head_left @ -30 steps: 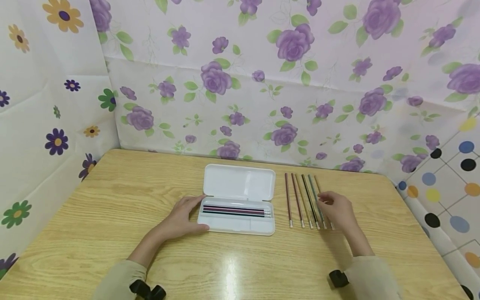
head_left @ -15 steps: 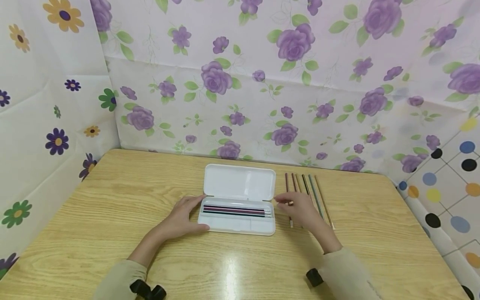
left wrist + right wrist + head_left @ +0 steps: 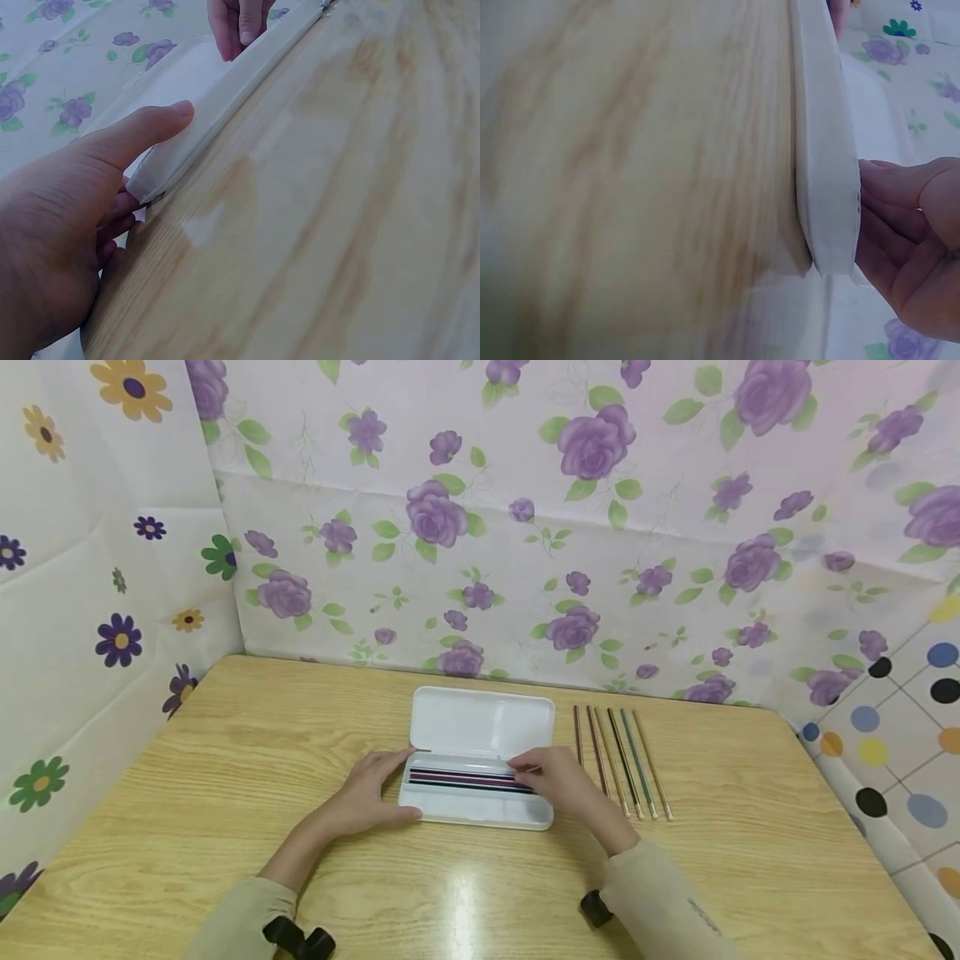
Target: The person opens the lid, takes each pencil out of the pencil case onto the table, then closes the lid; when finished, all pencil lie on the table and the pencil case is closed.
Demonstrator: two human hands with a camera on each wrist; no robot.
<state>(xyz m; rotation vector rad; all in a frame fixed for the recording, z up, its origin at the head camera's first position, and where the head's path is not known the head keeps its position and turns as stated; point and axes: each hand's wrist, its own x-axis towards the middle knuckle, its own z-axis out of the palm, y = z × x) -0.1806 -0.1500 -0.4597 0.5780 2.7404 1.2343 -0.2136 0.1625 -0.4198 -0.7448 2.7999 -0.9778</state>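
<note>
A white pencil case [image 3: 480,814] lies on the table with its lid [image 3: 457,718] laid back. Several dark and maroon pencils [image 3: 450,777] lie lengthwise in its rear compartment. My left hand [image 3: 367,797] grips the case's left end, thumb at the front and fingers at the back corner. In the left wrist view, the thumb lies along the case's front wall [image 3: 217,112]. Over the case's right end, the curled fingers of my right hand [image 3: 558,781] are at the pencils' ends, which they hide. The case wall covers the fingertips in the right wrist view, so any pinch is hidden.
To the right of the case, several pencils [image 3: 636,768] lie side by side, separated by small gaps, erasers toward me. A flowered cloth [image 3: 510,568] stands behind the wooden table [image 3: 300,718].
My right hand has moved left from the rightmost loose pencil, across the row, to the pencils inside the case. The left hand stays on the case.
</note>
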